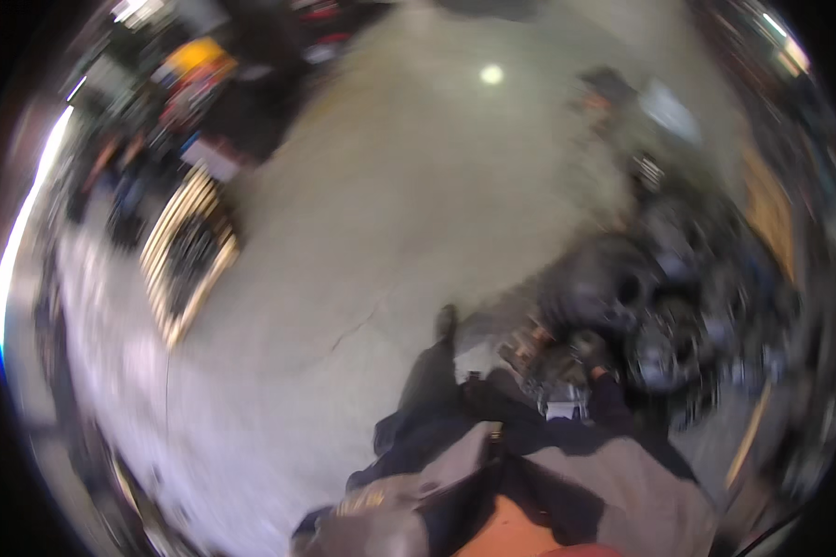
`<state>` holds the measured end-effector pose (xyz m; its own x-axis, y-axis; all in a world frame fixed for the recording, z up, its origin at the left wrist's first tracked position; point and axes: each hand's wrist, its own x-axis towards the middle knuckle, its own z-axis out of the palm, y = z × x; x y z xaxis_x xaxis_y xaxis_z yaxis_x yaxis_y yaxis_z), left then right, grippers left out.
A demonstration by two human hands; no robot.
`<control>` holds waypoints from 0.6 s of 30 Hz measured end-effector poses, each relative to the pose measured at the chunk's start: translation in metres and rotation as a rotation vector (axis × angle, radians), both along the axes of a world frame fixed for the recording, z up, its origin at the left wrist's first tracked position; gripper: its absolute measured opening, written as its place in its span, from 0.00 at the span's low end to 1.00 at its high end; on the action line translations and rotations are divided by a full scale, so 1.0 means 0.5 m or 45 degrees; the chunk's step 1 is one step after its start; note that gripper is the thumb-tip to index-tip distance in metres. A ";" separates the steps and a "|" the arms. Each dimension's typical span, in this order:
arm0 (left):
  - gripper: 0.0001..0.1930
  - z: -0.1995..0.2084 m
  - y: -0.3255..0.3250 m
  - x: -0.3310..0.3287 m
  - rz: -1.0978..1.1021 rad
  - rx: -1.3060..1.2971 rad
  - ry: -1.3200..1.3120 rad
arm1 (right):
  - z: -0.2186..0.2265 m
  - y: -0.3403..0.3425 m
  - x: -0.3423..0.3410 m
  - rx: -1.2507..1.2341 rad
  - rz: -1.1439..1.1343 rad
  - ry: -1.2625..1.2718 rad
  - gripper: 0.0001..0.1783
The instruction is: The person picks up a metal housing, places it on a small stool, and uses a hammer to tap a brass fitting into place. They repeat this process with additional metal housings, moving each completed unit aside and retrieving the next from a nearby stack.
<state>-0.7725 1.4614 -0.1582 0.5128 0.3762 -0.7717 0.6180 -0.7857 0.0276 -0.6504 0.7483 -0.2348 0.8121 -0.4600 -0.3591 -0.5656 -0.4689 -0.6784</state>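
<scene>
My right hand [590, 351], in what looks like a dark glove, reaches down at the lower right from a dark sleeve. It is over or beside a cluster of dark, round metal-looking parts [664, 348]. Motion blur smears its fingers, so whether it grips one of them cannot be made out. Close to it are a brownish, blocky piece [524, 347] and a small pale box-like shape [565, 408]. My left hand does not show. My grey and dark jacket fills the bottom, with one dark trouser leg and shoe [446, 323] in front.
Large dark rounded parts [599, 278] are heaped along the right. On the left a slatted wooden pallet or crate [190, 251] holds dark items. Blurred equipment with a yellow top [200, 58] stands at the upper left. Grey concrete floor [390, 213] with a crack stretches between them.
</scene>
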 end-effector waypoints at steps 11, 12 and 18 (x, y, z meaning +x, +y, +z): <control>0.13 0.170 -0.325 1.155 -0.598 -0.189 -1.146 | 0.001 0.012 0.082 -0.816 0.267 -0.337 0.14; 0.14 0.180 -0.393 1.211 -0.668 -0.175 -1.115 | -0.009 -0.005 0.077 -0.533 0.011 -0.191 0.13; 0.18 0.128 -0.699 1.406 -1.113 0.293 -0.660 | -0.083 -0.165 0.210 -0.479 0.150 0.503 0.13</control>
<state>-0.0697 1.1121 -0.0943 0.9254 -0.1762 -0.3355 -0.2143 -0.9735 -0.0800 -0.5455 0.6656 -0.2762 0.7029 -0.5293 -0.4752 -0.6720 -0.7132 -0.1995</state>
